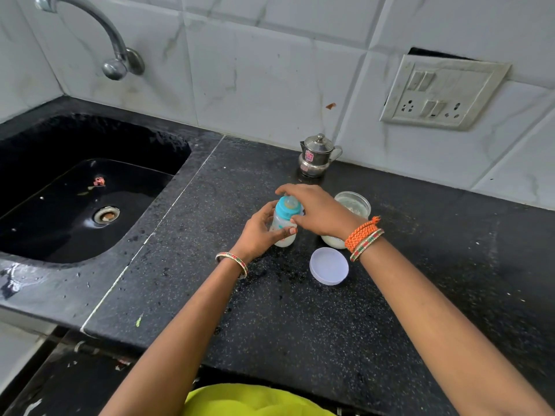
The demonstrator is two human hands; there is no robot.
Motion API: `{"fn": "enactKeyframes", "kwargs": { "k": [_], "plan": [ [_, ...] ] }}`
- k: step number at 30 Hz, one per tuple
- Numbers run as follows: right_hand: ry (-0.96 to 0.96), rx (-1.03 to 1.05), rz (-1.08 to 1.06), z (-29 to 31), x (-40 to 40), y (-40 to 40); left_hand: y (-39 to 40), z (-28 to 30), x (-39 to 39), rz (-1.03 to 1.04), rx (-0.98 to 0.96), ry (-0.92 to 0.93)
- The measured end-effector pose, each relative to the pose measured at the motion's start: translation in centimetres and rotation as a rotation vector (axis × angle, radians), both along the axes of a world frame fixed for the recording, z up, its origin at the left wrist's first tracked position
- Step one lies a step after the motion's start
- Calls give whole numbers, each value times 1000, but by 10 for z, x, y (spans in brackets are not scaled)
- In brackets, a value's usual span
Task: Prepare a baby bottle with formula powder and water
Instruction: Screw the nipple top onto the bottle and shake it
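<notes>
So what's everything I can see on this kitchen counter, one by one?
baby bottle: one, clear with a teal collar and nipple, upright on the counter, whitish contents low in it
jar: one, clear, open, right of the bottle, partly behind the wrist
lid: one, white, round, flat on the counter nearer the person than the jar
steel pot: one, silver, lidded, by the wall
counter: one, black speckled
sink: one, black, at the left
tap: one, metal, on the tiled wall
switch plate: one, white, on the wall
left hand: holds the bottle's body
right hand: grip on the collar
</notes>
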State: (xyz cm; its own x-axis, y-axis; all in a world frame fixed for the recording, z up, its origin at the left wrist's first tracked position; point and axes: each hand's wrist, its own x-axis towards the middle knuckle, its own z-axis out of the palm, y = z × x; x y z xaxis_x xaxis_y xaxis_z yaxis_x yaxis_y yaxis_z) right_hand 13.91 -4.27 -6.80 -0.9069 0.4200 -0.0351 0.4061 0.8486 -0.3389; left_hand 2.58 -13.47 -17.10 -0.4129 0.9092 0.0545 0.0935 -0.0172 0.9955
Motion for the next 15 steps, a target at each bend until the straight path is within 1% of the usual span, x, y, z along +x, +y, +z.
{"fn": "enactKeyframes", "kwargs": {
  "k": [3,9,15],
  "plan": [
    [-60,88,7,4,-7,1,2,-3,0,8,-2,11],
    [-192,105,39,21,-25,4,1,-8,-3,12,8,3],
    [-261,180,70,25,-33,1,1,-10,-5,16,6,65]
  ]
}}
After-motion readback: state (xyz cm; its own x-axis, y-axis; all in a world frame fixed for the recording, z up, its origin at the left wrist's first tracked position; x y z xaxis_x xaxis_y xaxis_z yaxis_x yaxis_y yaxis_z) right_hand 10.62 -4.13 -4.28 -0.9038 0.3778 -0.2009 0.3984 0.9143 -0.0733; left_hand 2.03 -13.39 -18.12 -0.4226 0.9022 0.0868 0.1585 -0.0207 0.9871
